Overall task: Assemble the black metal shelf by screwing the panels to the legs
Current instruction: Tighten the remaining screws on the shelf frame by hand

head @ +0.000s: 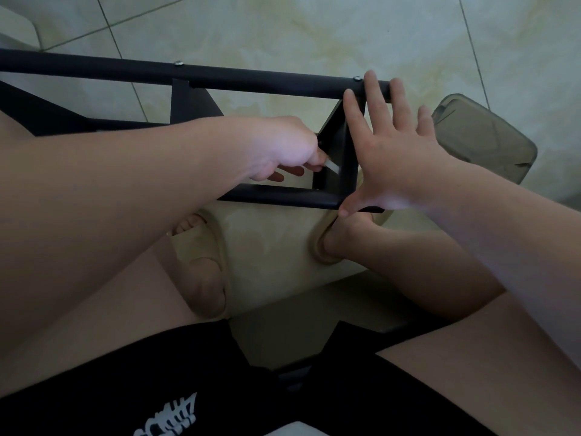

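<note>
The black metal shelf lies on its side across my lap and the floor. Its far leg point(220, 77) runs left to right and carries two silver screw heads point(178, 62). A near leg point(283, 196) runs below it. Between them stands a black panel point(338, 152). My left hand point(283, 146) pinches a small silver tool point(332, 166) against the inner side of that panel. My right hand point(396, 152) is spread flat, its fingers resting on the panel and the far leg and its thumb touching the near leg's end.
Pale marble-look tiles point(283, 33) cover the floor. A translucent grey plastic container point(484, 140) lies right of the shelf. My feet in beige slippers point(201, 247) rest below the near leg. Another black panel point(185, 99) hangs from the far leg further left.
</note>
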